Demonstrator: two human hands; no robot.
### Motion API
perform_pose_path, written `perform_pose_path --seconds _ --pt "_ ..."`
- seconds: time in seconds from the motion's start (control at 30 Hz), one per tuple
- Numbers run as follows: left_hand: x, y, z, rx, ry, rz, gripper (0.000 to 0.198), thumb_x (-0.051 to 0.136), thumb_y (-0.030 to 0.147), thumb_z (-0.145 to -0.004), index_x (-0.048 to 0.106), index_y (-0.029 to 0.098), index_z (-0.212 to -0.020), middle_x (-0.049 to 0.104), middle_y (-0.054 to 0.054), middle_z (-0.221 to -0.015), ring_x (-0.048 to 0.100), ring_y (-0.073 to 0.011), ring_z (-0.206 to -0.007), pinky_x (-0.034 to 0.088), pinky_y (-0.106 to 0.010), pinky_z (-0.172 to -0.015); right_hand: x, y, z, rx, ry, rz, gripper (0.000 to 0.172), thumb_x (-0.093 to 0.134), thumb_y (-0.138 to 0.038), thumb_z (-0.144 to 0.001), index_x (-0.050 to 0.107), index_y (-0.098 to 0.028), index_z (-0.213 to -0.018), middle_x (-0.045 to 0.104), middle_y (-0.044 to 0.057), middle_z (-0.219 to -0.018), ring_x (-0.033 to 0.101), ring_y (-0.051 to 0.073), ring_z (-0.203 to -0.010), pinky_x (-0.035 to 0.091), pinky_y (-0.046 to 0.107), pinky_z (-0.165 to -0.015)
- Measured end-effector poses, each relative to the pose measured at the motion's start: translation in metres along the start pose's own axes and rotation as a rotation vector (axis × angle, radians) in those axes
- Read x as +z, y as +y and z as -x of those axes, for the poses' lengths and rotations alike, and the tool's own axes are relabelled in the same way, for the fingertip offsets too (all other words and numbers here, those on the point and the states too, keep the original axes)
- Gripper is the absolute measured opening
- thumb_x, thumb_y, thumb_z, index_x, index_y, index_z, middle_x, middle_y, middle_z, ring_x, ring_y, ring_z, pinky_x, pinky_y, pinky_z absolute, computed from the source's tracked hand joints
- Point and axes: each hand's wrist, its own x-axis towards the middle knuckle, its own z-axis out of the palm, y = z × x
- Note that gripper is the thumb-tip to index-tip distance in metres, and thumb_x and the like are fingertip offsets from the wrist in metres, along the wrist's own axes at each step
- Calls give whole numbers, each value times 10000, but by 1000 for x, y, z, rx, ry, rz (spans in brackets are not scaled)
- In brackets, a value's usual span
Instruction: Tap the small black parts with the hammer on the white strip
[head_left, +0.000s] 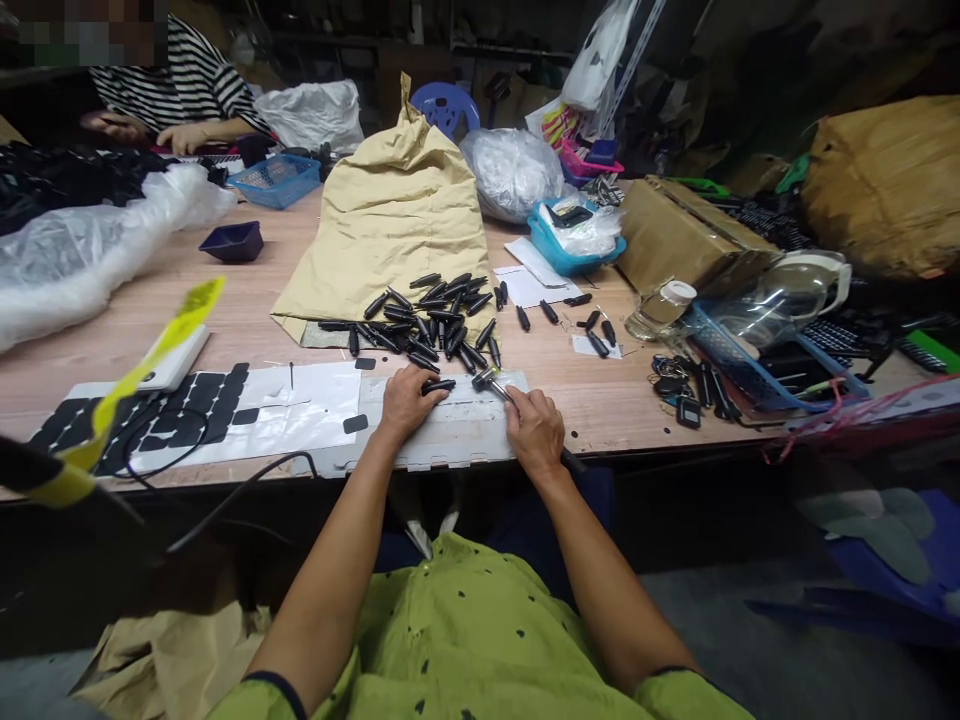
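Note:
My left hand rests on a grey board at the table's front edge, its fingers closed on a black cylindrical part that lies on its side. In my right hand is a small hammer, its metal head to the right of the black part and apart from it. Just beyond both hands lies a heap of similar black parts, partly on a beige cloth bag. Several more of these parts are scattered to the right, by some white paper.
On the left is a white sheet with black stickers. A dark tray and blue basket stand farther back. To the right are a cardboard box, keys and a pitcher. A person in a striped top sits opposite.

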Motion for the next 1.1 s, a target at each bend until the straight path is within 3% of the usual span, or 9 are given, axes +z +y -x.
perform_pose_path --seconds 0.17,0.37,0.6,0.9,1.1 --pt "-3 -1 1 33 -23 35 117 733 302 -824 716 257 -930 705 -30 -958 611 -239 -937 469 -365 -849 -7 -6 2 3 -21 -234 337 499 -239 -955 730 -255 -1199 680 65 -966 628 207 -895 491 300 -786" --pt "-2 -1 -1 -4 -46 60 106 762 302 -800 728 273 -896 703 -14 -935 603 -241 -977 469 -378 -904 -6 -25 2 -28 -111 -429 324 497 -255 -953 749 -261 -1157 722 56 -980 676 197 -897 549 313 -836" --pt "-1 2 -3 -48 -50 78 125 775 288 -782 740 273 -902 711 -13 -946 611 -246 -1005 467 -387 -931 -4 -34 0 -66 -104 -440 348 461 -250 -972 743 -241 -1175 727 74 -1016 681 206 -975 552 319 -876" --pt "-2 6 -2 -65 -68 60 122 769 290 -788 749 270 -907 719 -21 -974 617 -256 -1025 457 -395 -936 -5 -41 -1 -108 -92 -392 343 465 -225 -975 732 -230 -1190 702 61 -962 674 187 -910 536 281 -828" --pt "-2 6 -3 -67 -79 50 157 775 299 -781 756 266 -934 710 -26 -972 614 -260 -1029 454 -378 -921 -1 -48 1 -118 -170 -386 323 505 -232 -957 740 -253 -1178 688 38 -919 659 178 -842 519 265 -757"
